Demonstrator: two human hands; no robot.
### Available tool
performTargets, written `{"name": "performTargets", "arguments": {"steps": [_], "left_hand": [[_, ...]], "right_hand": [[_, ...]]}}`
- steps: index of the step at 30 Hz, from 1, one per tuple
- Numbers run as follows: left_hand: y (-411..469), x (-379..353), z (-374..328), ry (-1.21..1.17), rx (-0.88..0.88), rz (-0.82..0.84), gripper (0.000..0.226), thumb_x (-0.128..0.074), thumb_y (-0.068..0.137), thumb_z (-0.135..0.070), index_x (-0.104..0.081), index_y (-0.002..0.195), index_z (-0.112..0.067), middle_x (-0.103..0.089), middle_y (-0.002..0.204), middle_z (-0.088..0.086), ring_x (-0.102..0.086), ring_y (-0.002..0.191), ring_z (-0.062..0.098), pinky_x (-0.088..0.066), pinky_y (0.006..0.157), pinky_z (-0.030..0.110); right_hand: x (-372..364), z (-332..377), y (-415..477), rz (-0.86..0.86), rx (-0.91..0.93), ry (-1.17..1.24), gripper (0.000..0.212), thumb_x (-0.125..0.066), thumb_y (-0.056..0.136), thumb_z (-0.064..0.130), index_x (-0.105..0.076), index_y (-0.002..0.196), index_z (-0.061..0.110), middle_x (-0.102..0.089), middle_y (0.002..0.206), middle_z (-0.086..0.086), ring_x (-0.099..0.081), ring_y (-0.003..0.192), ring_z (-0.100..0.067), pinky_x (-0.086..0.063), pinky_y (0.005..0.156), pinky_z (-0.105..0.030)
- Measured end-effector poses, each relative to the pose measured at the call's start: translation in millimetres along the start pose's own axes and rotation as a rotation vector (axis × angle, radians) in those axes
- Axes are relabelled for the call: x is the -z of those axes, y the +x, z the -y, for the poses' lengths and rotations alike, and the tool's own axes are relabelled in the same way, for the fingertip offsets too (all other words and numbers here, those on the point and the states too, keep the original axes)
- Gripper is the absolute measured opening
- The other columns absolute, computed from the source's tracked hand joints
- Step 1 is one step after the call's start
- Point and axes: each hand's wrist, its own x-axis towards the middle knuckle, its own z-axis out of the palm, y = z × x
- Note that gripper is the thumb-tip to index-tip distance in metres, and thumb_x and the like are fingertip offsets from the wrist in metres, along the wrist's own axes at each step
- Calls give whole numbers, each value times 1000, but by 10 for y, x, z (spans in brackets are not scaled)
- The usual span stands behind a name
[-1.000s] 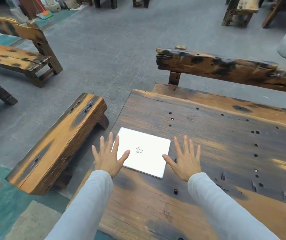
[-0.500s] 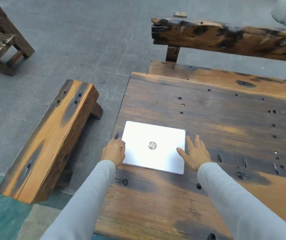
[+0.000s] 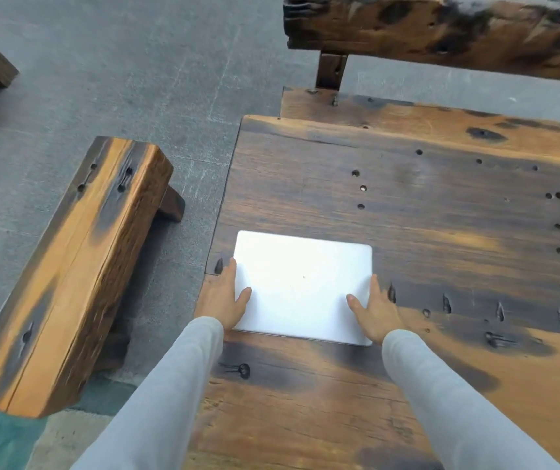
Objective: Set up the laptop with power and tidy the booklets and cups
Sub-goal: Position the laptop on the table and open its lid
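A closed, flat white laptop (image 3: 302, 286) with rounded corners lies near the left edge of a dark, knotted plank table (image 3: 424, 205) pitted with holes. The left hand (image 3: 221, 298) and right hand (image 3: 375, 312) grip its side edges, thumbs on the glare-washed lid, fingers along the sides. A thick wooden bench (image 3: 68, 266) stands on grey concrete floor (image 3: 119, 62).

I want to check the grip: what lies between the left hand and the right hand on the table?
In the head view, only the closed white laptop lies between the left hand and the right hand; each hand holds one side edge, thumb on the lid.
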Motion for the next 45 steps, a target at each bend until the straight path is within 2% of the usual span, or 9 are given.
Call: {"name": "performTargets", "arguments": {"steps": [3,7,19,26,34,36,39,42,45], "left_hand": [[40,-38,-43,-51,44,24,78,-53,99,-46,-11,160,-22,-36,159,11,-39,141,36,-34,112,43],[58,-67,-138,-225,124,47,81,-55,99,-43,-8,161,-20,-31,162,8,-32,147,28,-28,113,34],[173,32,-175,-689,333,-23,93,-70,87,-49,-17,160,-26,-36,160,4,-37,145,26,-30,118,46],[208,79,-148,-821,359,12,90,-72,90,-40,-18,160,-18,-35,160,6,-37,144,25,-29,118,44],[48,95,-126,-859,418,-45,74,-69,92,-39,-37,152,-10,-44,152,7,-45,137,28,-35,114,45],[16,92,-155,-863,446,-35,47,-67,92,-42,-56,126,-11,-56,130,9,-55,118,28,-43,103,43],[-69,153,-260,-881,448,-34,32,-65,92,-48,-51,86,-20,-51,112,4,-50,99,24,-42,93,40],[-144,211,-315,-940,473,-40,48,-66,91,-49,-60,115,-7,-56,135,13,-52,125,35,-38,111,51],[-251,313,-411,-982,439,-87,41,-67,93,-44,-65,107,-6,-64,116,3,-55,113,31,-45,94,41]], "right_hand": [[-34,47,40,5,-54,56,85,-42,100,58,6,162,24,-43,155,-20,-46,137,-43,-36,110,-45],[-49,145,70,-54,-103,189,85,-49,99,53,-4,162,19,-43,155,-18,-41,140,-42,-35,112,-47],[89,82,150,-132,-242,879,50,-66,91,38,-62,130,7,-61,137,-8,-56,125,-31,-44,108,-47],[-31,76,159,-141,-248,917,26,-60,98,30,-68,95,5,-68,119,-19,-63,105,-31,-49,103,-52],[74,260,3,-233,-236,844,38,-59,99,38,-66,120,7,-68,119,-9,-61,113,-33,-50,100,-44],[124,316,-67,-271,-227,813,37,-58,98,43,-61,114,10,-64,114,-7,-59,108,-30,-49,97,-41],[198,324,-173,-319,-202,787,30,-59,97,47,-55,105,18,-60,105,-2,-57,101,-27,-49,95,-41],[332,294,-276,-322,-186,808,35,-61,95,48,-61,98,13,-65,96,-3,-61,93,-28,-52,88,-40],[485,215,-357,-303,-177,873,37,-67,92,44,-69,88,7,-72,91,-8,-67,83,-29,-55,77,-37]]}}
